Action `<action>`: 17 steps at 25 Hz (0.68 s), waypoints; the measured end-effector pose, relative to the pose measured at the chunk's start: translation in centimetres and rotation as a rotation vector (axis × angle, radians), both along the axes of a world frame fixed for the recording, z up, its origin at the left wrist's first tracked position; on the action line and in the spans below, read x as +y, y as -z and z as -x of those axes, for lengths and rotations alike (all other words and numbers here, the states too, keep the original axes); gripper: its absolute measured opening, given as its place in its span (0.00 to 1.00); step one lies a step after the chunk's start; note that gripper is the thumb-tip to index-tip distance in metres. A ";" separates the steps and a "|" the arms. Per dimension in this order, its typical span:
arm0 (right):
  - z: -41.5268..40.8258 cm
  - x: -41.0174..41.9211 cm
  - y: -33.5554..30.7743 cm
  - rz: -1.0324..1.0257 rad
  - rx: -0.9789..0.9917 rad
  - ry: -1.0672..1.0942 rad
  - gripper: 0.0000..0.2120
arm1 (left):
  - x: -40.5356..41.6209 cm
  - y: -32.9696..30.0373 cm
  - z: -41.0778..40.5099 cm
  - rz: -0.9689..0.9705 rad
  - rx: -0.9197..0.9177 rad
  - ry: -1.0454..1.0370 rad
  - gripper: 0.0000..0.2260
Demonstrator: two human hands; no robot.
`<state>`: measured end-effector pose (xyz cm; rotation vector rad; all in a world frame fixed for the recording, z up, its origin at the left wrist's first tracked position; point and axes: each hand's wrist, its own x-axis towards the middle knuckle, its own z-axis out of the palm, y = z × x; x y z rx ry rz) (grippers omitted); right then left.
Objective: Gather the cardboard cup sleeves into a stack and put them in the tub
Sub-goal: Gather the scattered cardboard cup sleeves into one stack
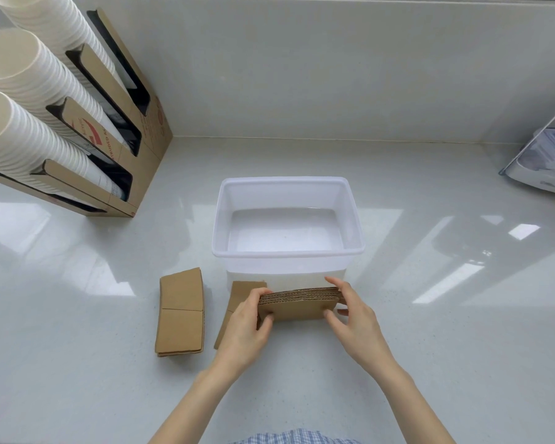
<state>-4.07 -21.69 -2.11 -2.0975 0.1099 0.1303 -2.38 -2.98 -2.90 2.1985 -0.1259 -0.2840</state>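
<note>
Now, setting: we look down at our own two bare hands over a pale glossy counter [398,363].
Held stack: a bundle of cardboard cup sleeves [298,304] stands on edge, its long axis running left to right, just in front of the tub's near wall.
Left hand: our left hand [247,328] clasps the bundle's left end, thumb on the near face, fingers wrapped behind.
Right hand: our right hand [353,310] pinches the right end, thumb low on the near face, fingers curved over the far side.
Tub: a clear plastic tub [289,251] sits straight ahead of the bundle, farther from us, open and with nothing inside; its long side also runs left to right.
Key relation: the tub opening lies beyond and above the held bundle, about equally near both hands, so we judge the move to be a lift up and forward over the near rim.
Sleeves left out: a flat pile of sleeves [180,312] lies to the left, well apart from the tub; another flat sleeve [237,299] lies partly under our left hand.
Progress: gathering seems unfinished, since those sleeves are not yet in the bundle.
Background: a cardboard cup rack [141,149] with white paper cups [23,123] stands at far left.
</note>
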 end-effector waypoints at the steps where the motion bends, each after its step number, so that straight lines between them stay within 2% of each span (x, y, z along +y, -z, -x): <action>1: 0.0 -0.1 0.2 0.018 -0.022 -0.011 0.21 | 0.0 -0.1 0.0 -0.005 0.002 0.008 0.15; 3: -0.1 -0.2 0.5 0.025 -0.042 -0.017 0.18 | 0.0 -0.3 -0.1 -0.009 0.003 0.025 0.15; 6: -0.2 -0.5 0.7 0.030 -0.045 -0.014 0.17 | 0.4 -0.1 -0.2 -0.020 -0.013 0.016 0.19; 9: -0.2 -1.0 0.7 0.036 -0.058 0.022 0.16 | 1.0 0.2 -0.4 -0.172 -0.022 -0.106 0.24; 12: -0.2 -1.7 0.5 0.039 -0.071 0.066 0.14 | 1.1 0.2 -0.4 -0.331 0.088 -0.169 0.30; 17: -0.1 -2.5 0.2 0.047 -0.089 0.102 0.13 | 0.7 -0.1 -1.2 -0.450 0.070 -0.076 0.31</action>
